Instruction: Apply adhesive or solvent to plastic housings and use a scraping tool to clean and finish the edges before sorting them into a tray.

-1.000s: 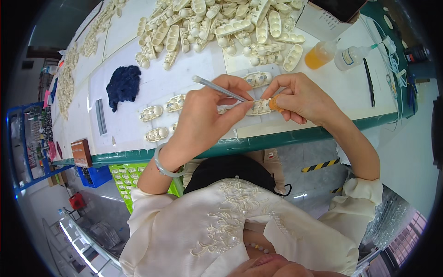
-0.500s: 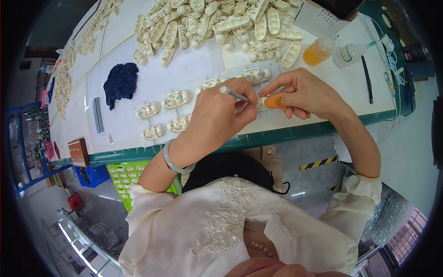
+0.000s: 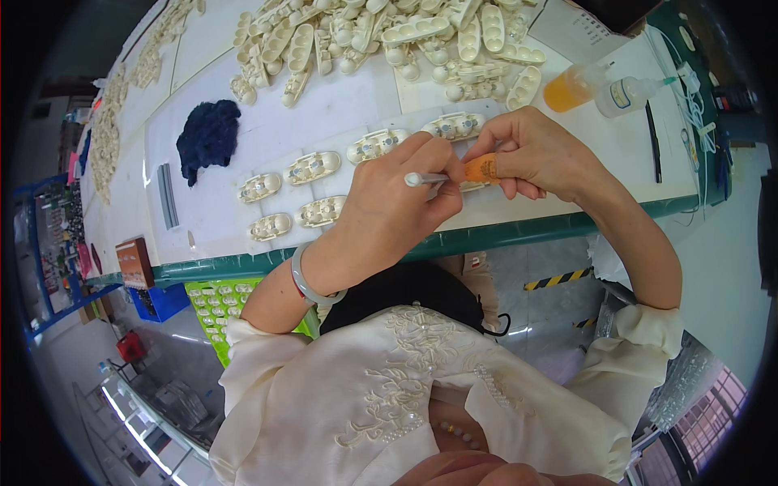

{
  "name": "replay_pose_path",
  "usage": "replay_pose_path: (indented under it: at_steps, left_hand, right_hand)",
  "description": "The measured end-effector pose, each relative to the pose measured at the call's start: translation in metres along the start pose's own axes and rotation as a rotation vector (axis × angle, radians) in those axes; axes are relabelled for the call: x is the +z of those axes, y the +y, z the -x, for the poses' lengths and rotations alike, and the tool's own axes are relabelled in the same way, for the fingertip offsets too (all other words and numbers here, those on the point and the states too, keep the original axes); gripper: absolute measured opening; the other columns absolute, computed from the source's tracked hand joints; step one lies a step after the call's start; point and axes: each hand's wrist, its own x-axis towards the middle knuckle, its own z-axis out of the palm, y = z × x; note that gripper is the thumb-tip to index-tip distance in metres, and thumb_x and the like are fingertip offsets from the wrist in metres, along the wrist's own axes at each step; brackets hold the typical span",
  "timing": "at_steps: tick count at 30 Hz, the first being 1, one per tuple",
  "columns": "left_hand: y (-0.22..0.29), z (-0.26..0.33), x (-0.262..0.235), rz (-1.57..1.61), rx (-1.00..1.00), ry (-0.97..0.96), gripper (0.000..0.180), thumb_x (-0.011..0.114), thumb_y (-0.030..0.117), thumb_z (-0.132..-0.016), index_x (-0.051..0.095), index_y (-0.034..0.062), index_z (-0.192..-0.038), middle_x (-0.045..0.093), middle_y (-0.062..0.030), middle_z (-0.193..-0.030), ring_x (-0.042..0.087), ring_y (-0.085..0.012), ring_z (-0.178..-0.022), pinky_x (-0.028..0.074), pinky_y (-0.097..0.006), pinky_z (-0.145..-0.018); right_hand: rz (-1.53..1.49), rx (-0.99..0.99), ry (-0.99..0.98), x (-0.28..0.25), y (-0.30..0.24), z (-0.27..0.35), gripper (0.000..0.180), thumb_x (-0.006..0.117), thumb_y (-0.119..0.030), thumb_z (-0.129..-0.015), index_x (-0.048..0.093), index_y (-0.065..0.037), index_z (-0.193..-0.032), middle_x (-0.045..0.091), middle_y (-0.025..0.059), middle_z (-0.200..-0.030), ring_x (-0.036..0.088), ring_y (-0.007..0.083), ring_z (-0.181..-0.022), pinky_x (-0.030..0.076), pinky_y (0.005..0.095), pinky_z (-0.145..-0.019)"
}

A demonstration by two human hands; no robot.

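My left hand (image 3: 397, 198) is closed around a slim white-and-grey pen-like tool (image 3: 433, 178), whose tip points right toward my other hand. My right hand (image 3: 543, 158) has its fingers pinched together, and an orange finger cot (image 3: 483, 168) covers one digit. What that pinch holds is hidden. Just below the fingertips, part of a cream moulded piece (image 3: 474, 186) shows. Other cream pieces with small grey spots lie in two rows on a pale board, among them one (image 3: 313, 167) left of my hands and one (image 3: 454, 125) beyond them.
A heap of cream moulded parts (image 3: 405, 32) covers the far table. At the right stand a bottle of orange liquid (image 3: 571, 89), a clear bottle (image 3: 624, 95) and a black pen (image 3: 653, 142). A dark blue cloth (image 3: 208, 139) and a grey bar (image 3: 168, 196) lie left. The table's green edge (image 3: 502, 233) is near me.
Both hands have shifted slightly right and closer together. The pen-like tool now lies flatter, and the cream piece seen between my hands before is mostly covered by my fingers.
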Motion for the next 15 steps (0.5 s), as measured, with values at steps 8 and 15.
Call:
replay_pose_path:
  at_steps: [8,15]
  left_hand:
    - [-0.001,0.003,0.002,-0.008,0.048,0.042,0.017,0.065,-0.004,-0.064,0.056,0.0061,-0.075,0.054,-0.0045,-0.071,0.059,-0.0180,-0.061,0.048,-0.026,-0.054]
    - [-0.014,-0.004,-0.018,0.204,-0.028,0.068,0.013,0.063,-0.004,-0.069,0.057,0.0024,-0.078,0.060,-0.0051,-0.076,0.062,-0.0123,-0.065,0.049,-0.024,-0.057]
  right_hand:
    - [-0.005,0.018,0.021,0.003,-0.001,0.000,0.016,0.062,-0.012,-0.077,0.063,0.001,-0.086,0.055,0.0048,-0.054,0.042,0.0056,-0.037,0.031,0.0201,-0.034]
    - [-0.024,-0.001,0.081,0.014,-0.006,-0.001,0.018,0.062,-0.011,-0.075,0.062,0.002,-0.087,0.055,0.0046,-0.053,0.043,0.0054,-0.037,0.031,0.0194,-0.034]
